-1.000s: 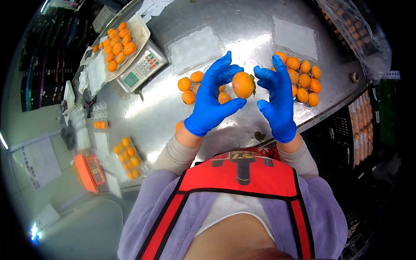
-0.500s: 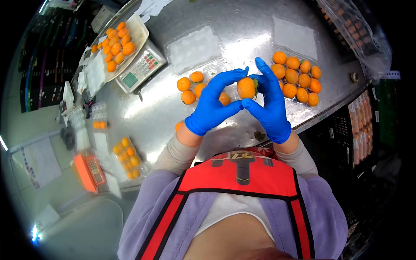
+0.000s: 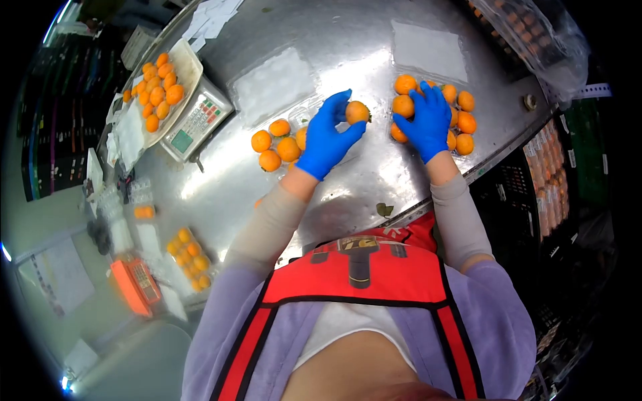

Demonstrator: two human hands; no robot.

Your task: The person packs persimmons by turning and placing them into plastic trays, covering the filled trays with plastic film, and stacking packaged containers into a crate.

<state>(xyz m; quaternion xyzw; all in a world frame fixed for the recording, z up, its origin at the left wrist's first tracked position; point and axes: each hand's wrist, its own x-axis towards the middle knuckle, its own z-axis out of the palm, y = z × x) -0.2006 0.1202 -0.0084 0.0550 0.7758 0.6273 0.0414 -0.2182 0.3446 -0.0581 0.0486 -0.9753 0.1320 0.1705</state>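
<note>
My left hand (image 3: 326,139), in a blue glove, holds an orange persimmon (image 3: 357,112) between thumb and fingers above the metal table. To its left, several loose-looking persimmons (image 3: 288,149) sit in a clear plastic tray, partly hidden by that hand. My right hand (image 3: 429,125), also gloved in blue, reaches over the persimmons (image 3: 466,122) grouped on the right. Its thumb and fingers are spread across the fruit. What lies under the right palm is hidden.
A digital scale (image 3: 194,127) carries a pan heaped with persimmons (image 3: 158,90). White sheets (image 3: 430,50) lie toward the back. A filled pack (image 3: 189,257) and an orange device (image 3: 136,286) are at the left. Dark crates (image 3: 545,177) stand beyond the right edge.
My hands have moved apart. The persimmon that was between both hands is now in the left alone, and the right hand has moved onto the right-hand fruit group.
</note>
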